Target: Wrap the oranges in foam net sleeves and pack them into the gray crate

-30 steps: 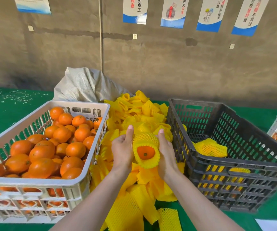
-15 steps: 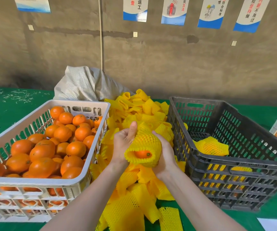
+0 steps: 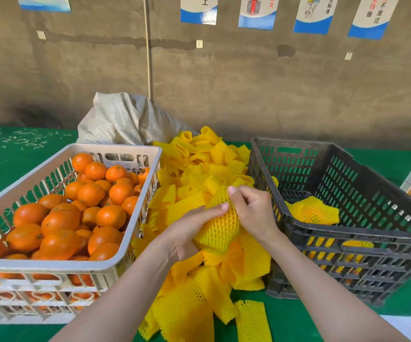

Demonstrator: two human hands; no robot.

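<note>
Live now: one orange (image 3: 220,230), netted in yellow foam, sits between left grip (image 3: 189,233) and right grip (image 3: 253,211), just above the loose sleeve pile (image 3: 199,166). Bare oranges (image 3: 88,206) are heaped at left. The gray crate (image 3: 347,236) at right holds a wrapped orange (image 3: 315,213), and I see more yellow through its slots.

Both hands (image 3: 224,218) grip a net-sleeved orange (image 3: 220,229) over loose sleeves (image 3: 199,304).
</note>
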